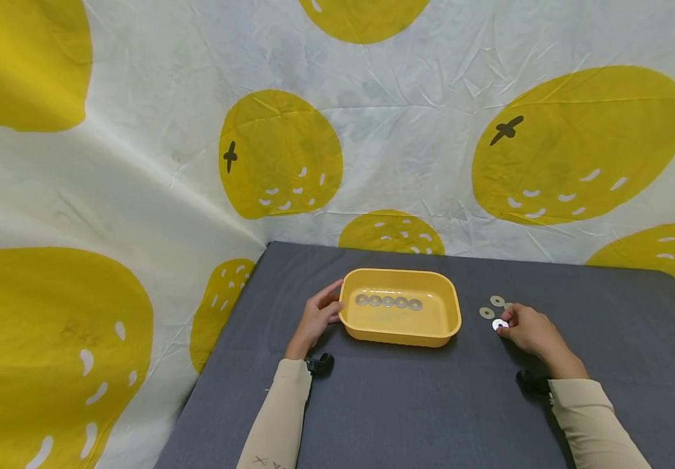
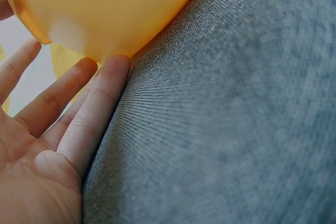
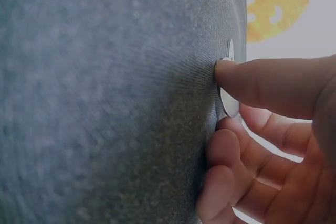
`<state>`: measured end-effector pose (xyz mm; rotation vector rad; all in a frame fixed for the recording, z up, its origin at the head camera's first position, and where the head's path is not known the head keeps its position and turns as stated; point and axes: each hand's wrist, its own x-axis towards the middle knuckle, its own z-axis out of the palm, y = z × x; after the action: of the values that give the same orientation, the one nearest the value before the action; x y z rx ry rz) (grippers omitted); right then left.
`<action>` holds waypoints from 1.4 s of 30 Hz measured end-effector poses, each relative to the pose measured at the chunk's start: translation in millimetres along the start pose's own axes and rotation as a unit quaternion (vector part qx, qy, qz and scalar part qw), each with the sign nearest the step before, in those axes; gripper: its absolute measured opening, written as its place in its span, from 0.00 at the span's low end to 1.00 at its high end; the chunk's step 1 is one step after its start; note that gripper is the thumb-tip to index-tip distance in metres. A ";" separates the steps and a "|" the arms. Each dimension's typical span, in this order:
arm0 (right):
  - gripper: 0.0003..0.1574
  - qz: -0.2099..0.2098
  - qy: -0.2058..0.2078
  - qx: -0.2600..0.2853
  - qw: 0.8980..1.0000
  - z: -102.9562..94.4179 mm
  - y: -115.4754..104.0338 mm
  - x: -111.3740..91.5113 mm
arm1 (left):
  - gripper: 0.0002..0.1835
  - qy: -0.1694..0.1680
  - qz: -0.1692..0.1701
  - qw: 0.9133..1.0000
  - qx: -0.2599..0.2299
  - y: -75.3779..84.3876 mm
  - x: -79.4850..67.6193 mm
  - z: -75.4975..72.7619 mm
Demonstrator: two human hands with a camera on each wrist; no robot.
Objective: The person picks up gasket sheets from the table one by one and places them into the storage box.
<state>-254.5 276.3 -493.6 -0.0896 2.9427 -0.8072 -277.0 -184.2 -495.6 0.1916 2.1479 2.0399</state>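
A yellow rectangular tray (image 1: 398, 337) stands on the dark cloth, with several flat metal washers (image 1: 388, 301) lined up in a row inside it. At its left end is my left hand (image 1: 316, 316), fingers spread and fairly straight, fingertips against the outer wall and rim. To the right of the tray, my right hand (image 1: 529, 332) pinches a shiny washer (image 1: 498, 322) by its edge between thumb and fingers, close over the cloth. In the right wrist view the thumb covers part of this washer (image 3: 229, 103).
Loose washers lie just beyond the right hand: one at the back (image 1: 497, 301), one nearer the tray (image 1: 487, 313), and another partly hidden by the fingers. A grey cloth (image 1: 407, 404) covers the table. White fabric with yellow fruit prints (image 1: 396, 156) hangs behind and at left.
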 end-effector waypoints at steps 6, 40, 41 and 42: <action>0.16 0.012 -0.004 -0.013 1.000 0.2 -2.6 -0.7 | 0.31 -0.004 0.001 1.000 0.002 -0.2 0.6 0.1; 0.13 -0.058 0.096 0.031 0.993 -8.1 -39.5 -10.8 | 0.29 0.023 0.024 0.999 0.010 -28.5 11.5 0.0; 0.13 -0.059 0.101 0.034 0.993 -8.6 -40.9 -11.3 | 0.29 0.021 0.023 0.999 0.010 -28.5 11.4 -0.2; 0.13 -0.060 0.106 0.036 0.992 -9.2 -42.1 -11.7 | 0.29 0.019 0.022 1.000 0.009 -28.5 11.3 -0.5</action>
<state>-242.4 245.8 -463.3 -0.1889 3.1281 -0.9962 -287.4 -183.8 -524.4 0.2075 2.2048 2.0643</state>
